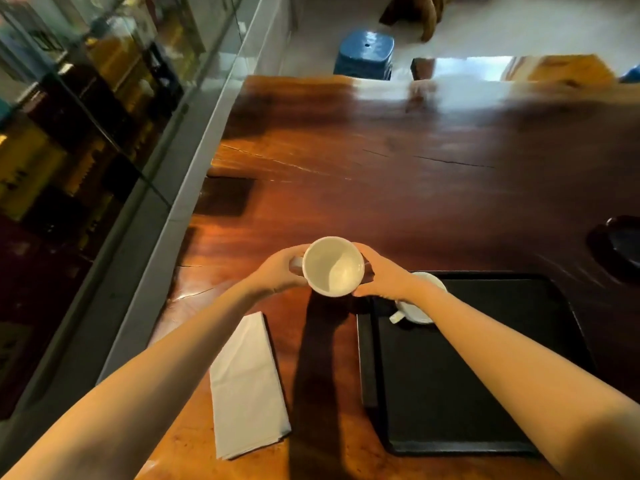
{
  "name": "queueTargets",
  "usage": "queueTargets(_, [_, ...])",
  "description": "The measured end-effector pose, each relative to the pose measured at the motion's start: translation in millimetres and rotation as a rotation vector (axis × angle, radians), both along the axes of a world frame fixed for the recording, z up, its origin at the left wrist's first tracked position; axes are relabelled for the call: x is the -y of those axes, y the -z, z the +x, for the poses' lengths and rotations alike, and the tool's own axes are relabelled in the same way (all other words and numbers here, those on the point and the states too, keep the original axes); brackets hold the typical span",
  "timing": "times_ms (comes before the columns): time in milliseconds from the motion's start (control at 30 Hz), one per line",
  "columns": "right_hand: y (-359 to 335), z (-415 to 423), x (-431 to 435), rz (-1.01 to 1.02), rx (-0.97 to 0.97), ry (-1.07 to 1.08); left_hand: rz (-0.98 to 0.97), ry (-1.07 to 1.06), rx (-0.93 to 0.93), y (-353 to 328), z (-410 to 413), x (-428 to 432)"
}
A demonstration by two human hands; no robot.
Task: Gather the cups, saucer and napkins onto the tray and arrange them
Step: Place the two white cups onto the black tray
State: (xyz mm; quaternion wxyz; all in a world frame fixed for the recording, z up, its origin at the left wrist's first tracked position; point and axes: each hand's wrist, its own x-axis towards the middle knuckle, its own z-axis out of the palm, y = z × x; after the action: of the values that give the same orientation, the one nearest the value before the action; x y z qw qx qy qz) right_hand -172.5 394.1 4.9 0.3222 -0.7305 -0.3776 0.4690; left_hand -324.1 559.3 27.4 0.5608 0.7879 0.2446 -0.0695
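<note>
You're in what looks like a café: a long polished wooden bench (381,174) beside a glass balustrade (104,109), a blue ceramic stool (365,55) beyond, a black serving tray (485,393).

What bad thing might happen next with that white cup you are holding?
1. The white cup is held up between the left hand and the right hand, just off the black tray; a slip could drop it onto the wooden table.
2. Another cup already sits in the tray's near corner, partly hidden under the right arm; setting this one down might knock it.
3. The folded napkin lies under the left arm and could get brushed aside.
</note>
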Motion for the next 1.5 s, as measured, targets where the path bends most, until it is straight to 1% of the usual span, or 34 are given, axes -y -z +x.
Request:
queueTargets(100, [-19.3, 17.6, 24.9, 0.015, -0.039, 0.043, -0.004, -0.012, 0.035, -14.0, 19.4, 24.1])
queueTargets(200, [-31.6, 38.5, 62.2, 0.030, 0.016, 0.088, -0.009, -0.028, 0.071, -24.9, 43.6, 57.8])
queueTargets(300, [-45.3, 55.3, 101.4, 0.053, -0.002, 0.128, 0.000, -0.044, 0.093, -33.2, 66.5, 96.2])
queueTargets(433, [-63.6, 73.2, 154.3, 0.117, -0.008, 0.170, 0.024, -0.045, 0.074, -36.5, 93.0, 146.8])
queueTargets(567, [-69.9, 92.3, 204.0, 0.120, 0.000, 0.193, 0.035, -0.045, 0.048, -39.4, 118.0, 196.0])
queueTargets(633, [-70.4, 101.4, 225.3, 0.110, 0.011, 0.210, 0.000, -0.055, 0.041, -40.9, 128.7, 218.9])
queueTargets(767, [-64.7, 116.5, 258.7, 0.078, -0.031, 0.297, -0.049, -0.083, 0.045, -35.7, 148.9, 252.2])
queueTargets(900, [-43.8, 128.2, 277.0, 0.052, -0.069, 0.392, -0.061, -0.108, 0.037, -21.1, 162.4, 277.7])
queueTargets(1033, [-16.1, 138.0, 286.0, -0.002, -0.088, 0.442, -0.085, -0.115, -0.028, -0.6, 175.6, 296.0])
queueTargets(1167, [6.9, 145.1, 287.8, -0.075, -0.089, 0.464, -0.032, -0.104, -0.102, 23.7, 189.0, 302.0])
queueTargets(1367, [23.3, 161.2, 292.0, -0.158, -0.058, 0.436, -0.013, -0.037, -0.170, 47.0, 203.4, 306.4])
queueTargets(1500, [26.1, 171.3, 293.9, -0.181, -0.043, 0.413, -0.004, -0.026, -0.165, 53.6, 206.3, 310.1])
